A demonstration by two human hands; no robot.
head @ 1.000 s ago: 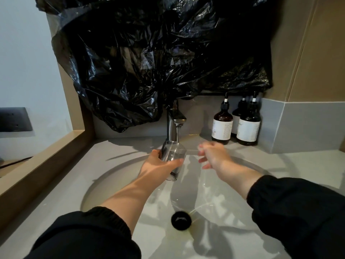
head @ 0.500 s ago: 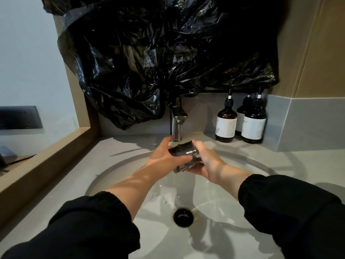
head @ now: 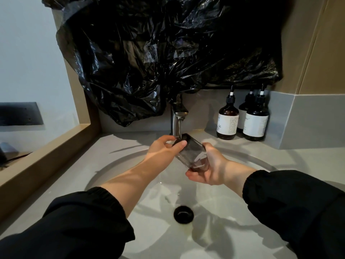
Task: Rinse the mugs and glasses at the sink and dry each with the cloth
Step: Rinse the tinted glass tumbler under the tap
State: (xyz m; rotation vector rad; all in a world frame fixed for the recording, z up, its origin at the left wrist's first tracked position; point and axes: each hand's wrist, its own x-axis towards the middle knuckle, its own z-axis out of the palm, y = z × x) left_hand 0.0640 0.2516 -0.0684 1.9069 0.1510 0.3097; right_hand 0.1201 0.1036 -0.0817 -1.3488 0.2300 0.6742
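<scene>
- Rinse under way: smoky glass (head: pixel 192 154) tilted above the sink (head: pixel 112 174), mouth end raised into the stream (head: pixel 179 128) from the tap (head: pixel 176 116), right at the left fingertips.
- Mouth end gripped by the left hand (head: pixel 161 150), thumb and fingers (head: pixel 166 140) curled round the wall.
- Base end cradled in the right hand (head: pixel 211 169), fingers (head: pixel 207 146) wrapped over the far side and palm cupped beneath.
- Wet and smooth all over, so likely slippery. Rigid too, and breakable against the hard basin directly below the fingers.
- Probably light enough for one hand, yet safer with both while water runs.
- Best taken round the straight wall, fingers opposite thumb, or cupped under the base. Never pinched by the rim edge alone.
- No cloth in view, so drying not yet begun.
- Beyond the right fingers, on the tabletop (head: pixel 308 157): three dark pump bottles (head: pixel 227 120). Above the tap, crumpled black plastic (head: pixel 168 53).
</scene>
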